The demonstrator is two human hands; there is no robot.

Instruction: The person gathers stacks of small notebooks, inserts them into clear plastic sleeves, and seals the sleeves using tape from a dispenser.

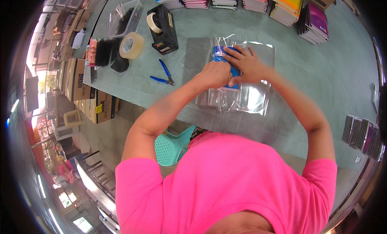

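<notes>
A small blue spiral notebook (232, 81) lies on a sheet of clear plastic film (258, 95), which spreads out past it on the table. My right hand (250, 65) rests flat over the notebook's right part, fingers stretched and spread. Curled into a closed shape, my left hand (217, 74) presses at the notebook's left side, beside the coil. What its fingers grip, if anything, is hidden. Blue-handled cutting pliers (164, 74) lie left of the film. A black tape dispenser (164, 32) with a roll of tape stands farther back.
Stacks of spiral notebooks, among them a pink stack (194, 0) and a purple stack (314, 24), line the far edge. At left are a wide tape roll (132, 46), black bristly bundles (105, 52) and a clear plastic box (125, 20). A turquoise stool (169, 147) stands below the table edge.
</notes>
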